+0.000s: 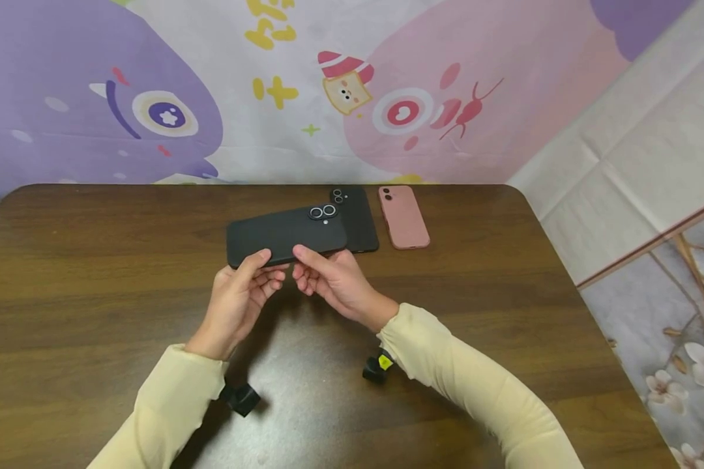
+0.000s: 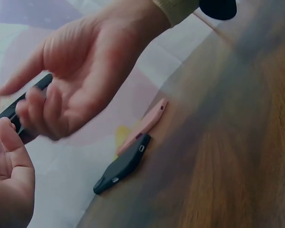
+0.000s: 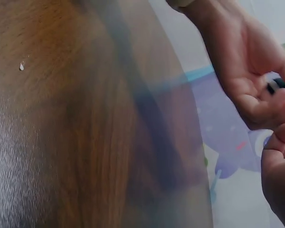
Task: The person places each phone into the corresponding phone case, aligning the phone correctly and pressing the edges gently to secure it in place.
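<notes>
Both hands hold a black phone case (image 1: 281, 233) above the table, its back with two ringed camera openings facing up. Whether a phone sits inside, I cannot tell. My left hand (image 1: 234, 306) pinches its near long edge, thumb on top and fingers below. Close beside it, my right hand (image 1: 340, 283) pinches the same edge nearer the camera end. In the left wrist view, the held case (image 2: 35, 92) shows only as a dark edge between the hands. Behind it lies a second black phone case (image 1: 360, 225), partly covered. A pink phone case (image 1: 405, 218) lies to its right.
The brown wooden table (image 1: 475, 326) reaches back to a cartoon-printed cloth (image 1: 258, 130). At the right stands a pale panel (image 1: 610, 156) above a floral surface (image 1: 698, 326). Small black wrist cameras hang below both sleeves.
</notes>
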Motion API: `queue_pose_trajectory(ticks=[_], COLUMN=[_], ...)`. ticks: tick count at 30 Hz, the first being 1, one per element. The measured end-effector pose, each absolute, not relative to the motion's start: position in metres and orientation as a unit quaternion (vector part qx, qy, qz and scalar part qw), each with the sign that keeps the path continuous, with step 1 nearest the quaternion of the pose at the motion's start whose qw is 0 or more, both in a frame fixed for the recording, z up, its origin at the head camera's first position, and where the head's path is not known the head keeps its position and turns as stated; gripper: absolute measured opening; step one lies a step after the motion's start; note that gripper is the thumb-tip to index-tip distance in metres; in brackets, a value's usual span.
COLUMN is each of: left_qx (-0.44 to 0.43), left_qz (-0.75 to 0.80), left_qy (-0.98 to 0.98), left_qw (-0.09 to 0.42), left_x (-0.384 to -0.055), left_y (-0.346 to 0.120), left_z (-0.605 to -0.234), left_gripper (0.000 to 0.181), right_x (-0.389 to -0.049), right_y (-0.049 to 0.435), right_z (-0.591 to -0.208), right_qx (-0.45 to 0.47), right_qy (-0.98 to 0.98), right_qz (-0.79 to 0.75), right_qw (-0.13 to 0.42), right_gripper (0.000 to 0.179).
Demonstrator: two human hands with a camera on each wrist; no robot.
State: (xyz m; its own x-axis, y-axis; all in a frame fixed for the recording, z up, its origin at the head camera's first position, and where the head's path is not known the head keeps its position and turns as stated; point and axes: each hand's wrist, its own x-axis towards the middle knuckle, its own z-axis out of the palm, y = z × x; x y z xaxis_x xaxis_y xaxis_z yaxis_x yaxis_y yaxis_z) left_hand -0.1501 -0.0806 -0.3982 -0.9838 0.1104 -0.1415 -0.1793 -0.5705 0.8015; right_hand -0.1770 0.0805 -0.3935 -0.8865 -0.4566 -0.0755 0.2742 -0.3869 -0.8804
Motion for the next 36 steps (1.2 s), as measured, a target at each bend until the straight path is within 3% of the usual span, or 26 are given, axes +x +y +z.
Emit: queue_pose_trajectory(ticks=[8, 14, 19, 36], left_qx=[-0.028, -0.022, -0.030, 0.016], left_qz=[0.876, 0.861, 0.857, 0.855], left_qy=[0.473, 0.493, 0.500, 0.505], left_qw=[0.096, 0.126, 0.122, 0.114], left_x=[-0.150, -0.150, -0.149, -0.146], left_y=[-0.078, -0.084, -0.093, -0.083], left_z=[-0.398, -0.396, -0.394, -0.401], left_gripper=[0.030, 0.028, 0.025, 0.026], right_x=[-0.176, -0.178, -0.179, -0.174], right_y=[0.072, 0.077, 0.083, 0.081], right_z=[-0.393, -0.389, -0.388, -0.393], right_qx=[-0.075, -0.041, -0.012, -0.044], right_qy=[0.514, 0.516, 0.519, 0.514], right_qz=[-0.837, -0.841, -0.842, -0.831], right_qw=[0.173, 0.160, 0.149, 0.207], right_gripper=[0.022, 0.019, 0.022, 0.027])
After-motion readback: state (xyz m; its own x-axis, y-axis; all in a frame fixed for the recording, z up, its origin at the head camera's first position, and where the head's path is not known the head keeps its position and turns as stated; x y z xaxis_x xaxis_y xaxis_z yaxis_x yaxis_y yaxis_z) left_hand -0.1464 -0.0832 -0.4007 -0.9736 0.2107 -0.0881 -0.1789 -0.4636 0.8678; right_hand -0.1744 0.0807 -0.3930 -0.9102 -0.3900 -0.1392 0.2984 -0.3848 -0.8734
